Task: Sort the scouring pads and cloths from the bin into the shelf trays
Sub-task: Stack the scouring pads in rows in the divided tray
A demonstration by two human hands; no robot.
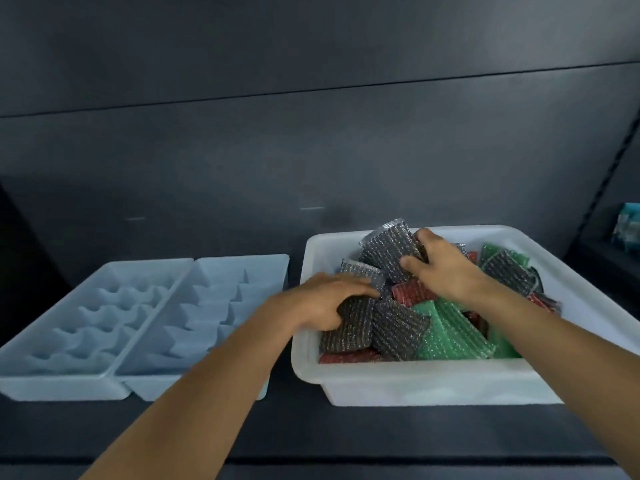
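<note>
- White plastic forms the bin [429, 382], which sits on the right of a dark shelf [284, 431] and is heaped with wrapped scouring pads in grey, green and red.
- Pale blue trays, a left tray [62, 372] and a right tray [221, 306], stand side by side to the left of the bin, touching each other along their long edges; both are divided into small compartments and hold no pads.
- The right tray lies just beside the bin's left wall.
- The right hand [446, 268] is over the back of the heap, its fingers [412, 263] wrapped round a grey pad [389, 251] that is tilted up above the others.
- The left hand [322, 299] reaches in over the bin's left rim; its fingers [360, 289] lie spread and fairly flat on grey pads near the left wall, the thumb pressing a dark pad [348, 330] below. Whether it actually grips one I cannot tell.
- Green pads [453, 334] fill the near right part of the bin, partly under the right forearm.
- A red pad [410, 292] shows between the two hands, and another red edge lies at the near wall.
- More green and grey pads sit at the far right corner.
- Both forearms are bare, and the left one crosses the near corner of the right tray.
- A dark panel [311, 150] backs the shelf.
</note>
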